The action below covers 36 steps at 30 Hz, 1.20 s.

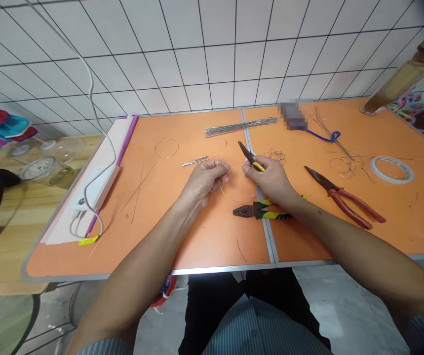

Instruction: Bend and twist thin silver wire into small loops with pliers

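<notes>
My left hand (209, 178) is closed in a pinch on a thin wire loop (234, 199), which curves down and right from the fingertips above the orange table. My right hand (273, 181) grips needle-nose pliers (248, 154) with yellow handles, their dark jaws pointing up and left. Whether a wire end also lies in the right fingers cannot be made out. Beneath my right wrist lie combination pliers (247, 211) with green and yellow handles, partly covered by it. Red-handled long-nose pliers (339, 195) rest farther right.
Beyond my hands are a long bundle of straight wires (239, 127), a short bundle (194, 161), a wire ring (166, 148) and a tangled coil (276, 157). A white tape roll (372, 170) and a glass bottle (393, 88) stand right. A power strip (98, 192) lies left.
</notes>
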Motion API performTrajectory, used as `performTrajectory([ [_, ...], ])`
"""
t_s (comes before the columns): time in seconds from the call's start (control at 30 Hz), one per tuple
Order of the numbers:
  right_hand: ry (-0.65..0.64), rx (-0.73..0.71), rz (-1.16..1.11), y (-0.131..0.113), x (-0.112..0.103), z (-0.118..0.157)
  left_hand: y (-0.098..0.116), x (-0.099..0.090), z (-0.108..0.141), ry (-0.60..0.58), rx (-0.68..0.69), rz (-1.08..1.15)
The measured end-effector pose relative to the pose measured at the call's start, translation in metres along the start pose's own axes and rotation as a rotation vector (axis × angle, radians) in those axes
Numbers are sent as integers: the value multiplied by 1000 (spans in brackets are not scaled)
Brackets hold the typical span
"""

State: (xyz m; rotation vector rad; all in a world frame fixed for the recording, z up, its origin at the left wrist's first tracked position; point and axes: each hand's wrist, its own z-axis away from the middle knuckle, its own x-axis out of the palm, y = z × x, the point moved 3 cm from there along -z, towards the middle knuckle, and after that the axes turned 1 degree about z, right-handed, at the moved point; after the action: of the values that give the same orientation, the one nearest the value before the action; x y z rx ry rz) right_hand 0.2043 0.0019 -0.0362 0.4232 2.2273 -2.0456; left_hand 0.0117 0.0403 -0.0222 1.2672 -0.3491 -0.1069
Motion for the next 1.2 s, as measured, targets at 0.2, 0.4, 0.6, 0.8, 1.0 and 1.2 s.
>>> performTrajectory([
  [0.2,-26,13,61,2,-3,0,-1,-1,-1,8,-33,9],
  [0.4,-99,-21,296,3,-15,-4,-12,-3,-10,-20,-52,-72],
  [0.6,-91,-131,703,1,-25,-9,14,-37,-19,95,80,-67],
  [0.8,-307,-357,1046,2,-7,-6,47,-89,-24,303,177,64],
  [1.0,-389,-447,1095,0,0,-14,50,-103,-28,347,198,155],
  [1.2,-321,-476,928,-10,23,-46,47,-100,-32,332,195,155],
])
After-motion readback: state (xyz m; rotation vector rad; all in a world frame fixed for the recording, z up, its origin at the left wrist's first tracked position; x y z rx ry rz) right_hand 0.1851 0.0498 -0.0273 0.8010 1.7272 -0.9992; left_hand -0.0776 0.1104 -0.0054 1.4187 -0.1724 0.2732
